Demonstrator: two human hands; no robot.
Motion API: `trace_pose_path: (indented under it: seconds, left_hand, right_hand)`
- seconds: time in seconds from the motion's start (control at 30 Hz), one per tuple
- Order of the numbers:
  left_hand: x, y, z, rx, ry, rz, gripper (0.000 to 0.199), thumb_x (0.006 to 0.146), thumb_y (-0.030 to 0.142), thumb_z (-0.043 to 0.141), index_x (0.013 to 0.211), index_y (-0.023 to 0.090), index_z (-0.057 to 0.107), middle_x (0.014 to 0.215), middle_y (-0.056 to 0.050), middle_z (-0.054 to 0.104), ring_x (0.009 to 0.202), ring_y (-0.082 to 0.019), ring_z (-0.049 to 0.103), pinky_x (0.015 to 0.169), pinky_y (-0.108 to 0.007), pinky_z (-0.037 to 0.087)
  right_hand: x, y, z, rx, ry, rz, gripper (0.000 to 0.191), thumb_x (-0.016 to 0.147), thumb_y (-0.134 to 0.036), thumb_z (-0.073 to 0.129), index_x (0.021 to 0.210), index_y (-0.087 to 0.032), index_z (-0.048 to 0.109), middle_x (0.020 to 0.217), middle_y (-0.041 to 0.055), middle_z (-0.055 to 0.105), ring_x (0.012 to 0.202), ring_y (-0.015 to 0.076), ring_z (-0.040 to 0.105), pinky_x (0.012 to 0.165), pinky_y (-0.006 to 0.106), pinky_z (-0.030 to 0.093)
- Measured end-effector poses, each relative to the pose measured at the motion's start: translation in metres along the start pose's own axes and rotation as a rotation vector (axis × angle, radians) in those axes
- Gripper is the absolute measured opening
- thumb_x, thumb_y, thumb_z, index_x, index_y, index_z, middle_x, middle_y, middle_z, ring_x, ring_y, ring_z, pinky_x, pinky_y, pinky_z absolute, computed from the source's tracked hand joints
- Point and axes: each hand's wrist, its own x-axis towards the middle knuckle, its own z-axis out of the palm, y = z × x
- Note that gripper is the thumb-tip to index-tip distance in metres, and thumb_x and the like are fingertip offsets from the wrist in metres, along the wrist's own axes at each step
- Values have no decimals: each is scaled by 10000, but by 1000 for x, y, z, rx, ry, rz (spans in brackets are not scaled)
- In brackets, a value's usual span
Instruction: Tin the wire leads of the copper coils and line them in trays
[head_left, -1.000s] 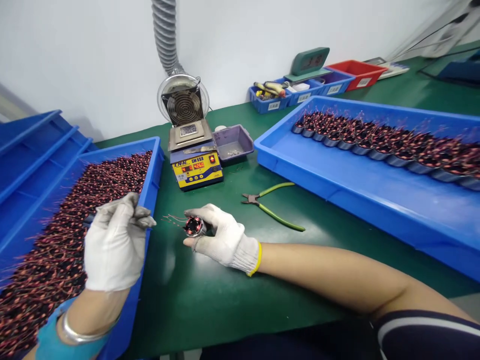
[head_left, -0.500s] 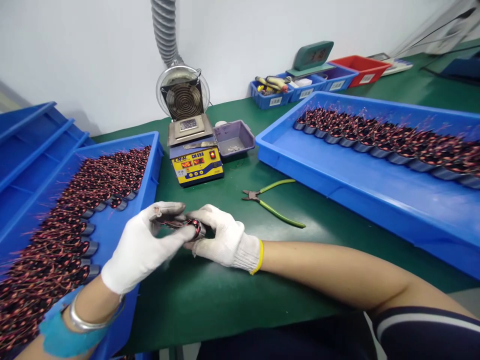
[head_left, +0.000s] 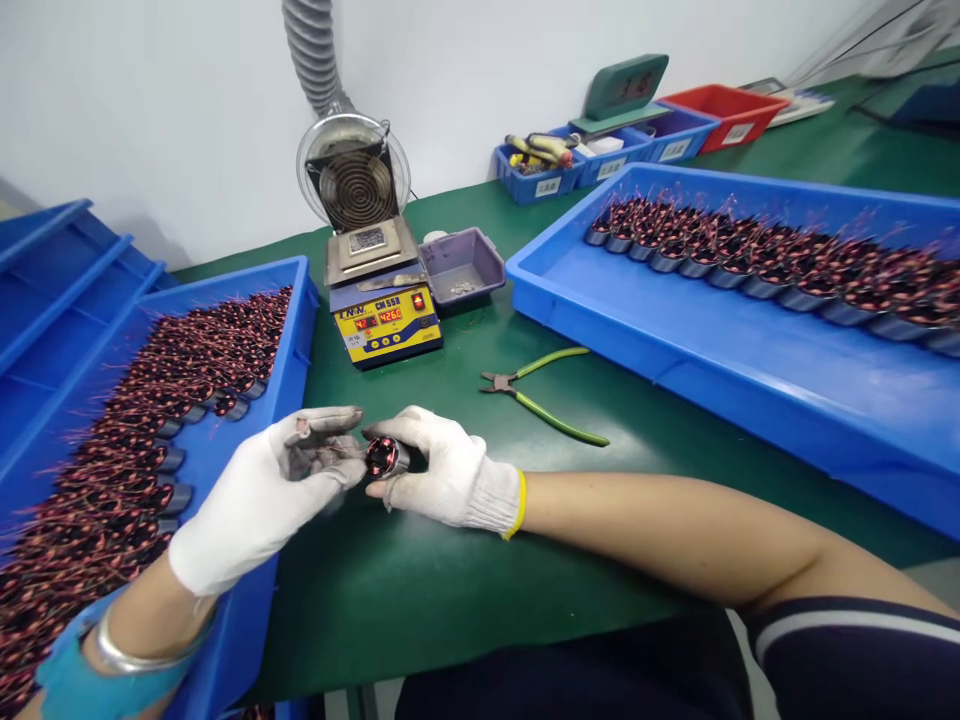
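In the head view, my right hand (head_left: 442,465), in a white glove with a yellow cuff edge, grips a small motor stator (head_left: 383,457) by its silver outer ring. Black slots and copper windings show on the end facing left. My left hand (head_left: 307,465), also gloved and with darkened fingertips, is just left of the stator. Its lower fingers and thumb close on the stator's thin wire leads (head_left: 330,450), while the upper finger stretches out above. The wire tips are partly hidden by the fingers. Both hands are over the green tabletop (head_left: 420,610).
Green-handled cutters (head_left: 517,385) lie right of a yellow solder pot unit (head_left: 390,325) with a lit display. Beside the unit sits a purple tray (head_left: 487,260). A left blue tray (head_left: 296,330) and a right blue tray (head_left: 675,350) hold rows of stators. Small bins (head_left: 544,185) line the back.
The stator has turned so its wound end faces more toward the camera. My left hand has drawn slightly left, away from the stator's body. The camera view has shifted a little.
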Motion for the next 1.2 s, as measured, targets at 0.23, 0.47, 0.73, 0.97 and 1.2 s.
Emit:
trace_pose_path:
  seconds: [0.23, 0.47, 0.73, 0.97, 1.2]
  left_hand:
    - [4, -3, 6, -55, 28, -27, 431, 504, 390, 816, 861, 181, 696, 813, -84, 720, 719, -235, 677, 650, -319, 578]
    - [9, -8, 3, 57, 92, 10, 312, 536, 429, 785, 734, 196, 722, 783, -61, 719, 701, -210, 656, 639, -286, 556]
    - [9, -10, -1, 81, 199, 57, 213, 598, 398, 735, 658, 198, 698, 704, -27, 696, 661, -185, 631, 588, -259, 529]
    - [20, -14, -9, -63, 407, 123, 153, 644, 337, 725, 688, 200, 674, 663, 13, 657, 632, -127, 591, 621, -228, 499]
    - [29, -13, -7, -415, 356, 132, 316, 678, 465, 694, 812, 183, 647, 823, -19, 656, 697, -141, 615, 638, -263, 509]
  right_hand:
    - [-1, 0, -2, -68, -14, -15, 456, 626, -315, 783, 1055, -227, 657, 882, -2, 574, 795, 118, 559, 684, 225, 434]
    - [-2, 0, -4, -110, -34, -30, 476, 634, -307, 777, 1086, -231, 647, 909, 1, 576, 809, 118, 563, 696, 223, 430]
    - [-5, 1, -1, -161, -79, -85, 495, 626, -342, 781, 1091, -245, 642, 973, 8, 585, 830, 132, 585, 700, 237, 438]
    - [-4, 0, -4, -97, -94, -97, 490, 625, -303, 782, 1087, -217, 645, 936, 9, 586, 792, 121, 598, 730, 241, 460]
    - [5, -2, -13, 6, 1, -133, 480, 656, -264, 752, 1110, -178, 623, 992, 43, 587, 885, 141, 590, 819, 267, 475]
